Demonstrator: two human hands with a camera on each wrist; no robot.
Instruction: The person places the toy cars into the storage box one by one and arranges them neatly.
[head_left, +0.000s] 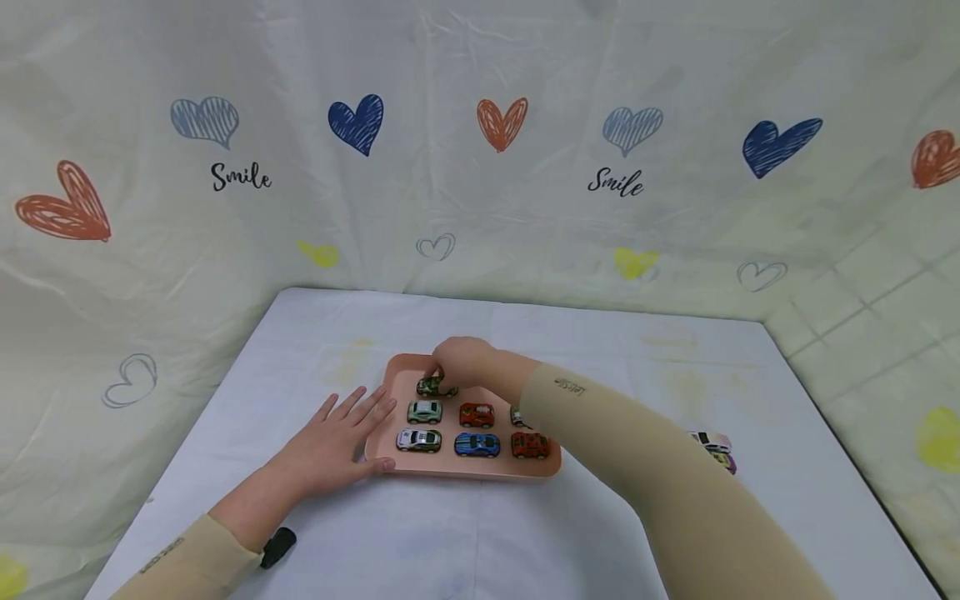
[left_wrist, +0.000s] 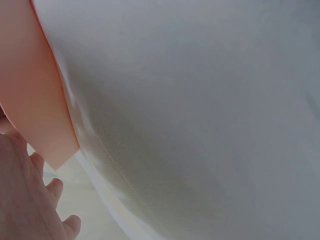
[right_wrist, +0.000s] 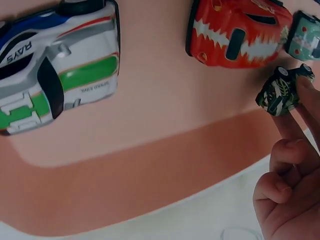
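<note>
A pink tray (head_left: 480,471) on the table holds several toy cars. My right hand (head_left: 467,360) reaches over its far left part and pinches a dark green camouflage toy car (right_wrist: 280,92) between thumb and fingers. Below that car in the head view sit a mint toy car (head_left: 425,412) and a white toy car (head_left: 418,441). A red toy car (head_left: 477,415), a blue one (head_left: 477,445) and a red-and-black one (head_left: 530,445) stand to the right. My left hand (head_left: 337,442) rests spread at the tray's left edge, thumb on the near left corner.
A white-and-green toy car (right_wrist: 65,70) in the tray is partly hidden by my right sleeve in the head view. More toy cars (head_left: 716,448) lie on the table to the right. A black object (head_left: 279,547) lies beside my left wrist. Cloth walls surround the table.
</note>
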